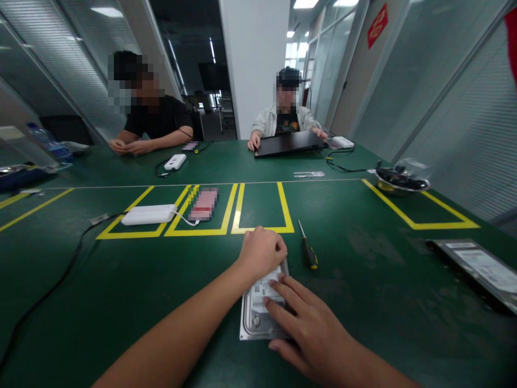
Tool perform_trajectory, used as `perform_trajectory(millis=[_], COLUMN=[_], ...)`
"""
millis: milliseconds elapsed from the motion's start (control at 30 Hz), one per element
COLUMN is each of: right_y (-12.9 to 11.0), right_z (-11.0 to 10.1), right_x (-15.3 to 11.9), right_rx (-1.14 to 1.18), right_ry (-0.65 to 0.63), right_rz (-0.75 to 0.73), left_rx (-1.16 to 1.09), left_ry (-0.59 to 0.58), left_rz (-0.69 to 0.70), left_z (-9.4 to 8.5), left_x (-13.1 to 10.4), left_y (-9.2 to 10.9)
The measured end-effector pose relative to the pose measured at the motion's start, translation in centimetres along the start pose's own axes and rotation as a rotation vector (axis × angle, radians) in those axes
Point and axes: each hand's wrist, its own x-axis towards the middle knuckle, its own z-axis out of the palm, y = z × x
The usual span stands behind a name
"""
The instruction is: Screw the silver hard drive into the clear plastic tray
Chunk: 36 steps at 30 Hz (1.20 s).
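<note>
One hard drive (247,327) lies flat on the green desk (161,312), label side up, at near centre. Its white label (257,299) carries dark print and a square code; the characters are too small to read. A second hard drive (460,258), at far right, bears a white label (482,264), also illegible. The red wall sign (377,25) at upper right reads "福".

Left hand (260,252): forearm extended from lower left, back of the hand uppermost, positioned over the far end of the drive. The fingers are curled inward; whether anything is pinched between them cannot be determined.

Right hand (313,323): forearm from lower right, palm down, fingers spread. The fingertips rest on the label; the thumb lies along the near edge.

The screwdriver (309,253), with black-and-yellow handle, lies just beyond the right hand, blade pointing away. Yellow tape (262,230) outlines bays ahead of the left hand. Across the desk, a co-worker (264,125) grips a dark panel (288,144) with both hands.
</note>
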Motion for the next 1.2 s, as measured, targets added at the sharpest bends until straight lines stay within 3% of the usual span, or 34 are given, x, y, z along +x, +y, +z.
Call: perform_trajectory(millis=[233, 433, 600, 767, 967, 1200], right_y=[0.1, 0.0, 0.0, 2.6, 6.1, 6.2], right_z=[0.1, -0.2, -1.0, -1.3, -1.3, -1.3], right_x=[0.1, 0.1, 0.5, 1.0, 1.0, 2.1], right_rx=[-0.014, -0.023, -0.003, -0.174, -0.382, -0.379], right_ry=[-0.013, 0.003, 0.195, 0.393, 0.263, 0.08], right_rz=[-0.001, -0.03, -0.035, 0.167, 0.461, 0.525], left_rx=[-0.035, 0.017, 0.092, 0.088, 0.189, 0.221], left_ry=[0.072, 0.171, 0.169, 0.187, 0.175, 0.18], left_rz=[-0.057, 0.035, 0.108, 0.105, 0.148, 0.17], left_z=[0.2, 0.1, 0.2, 0.3, 0.5, 0.9], left_x=[-1.3, -4.5, -6.3, -6.8, -6.7, -6.7], left_y=[-0.4, -0.4, -0.1, 0.4, 1.2, 1.2])
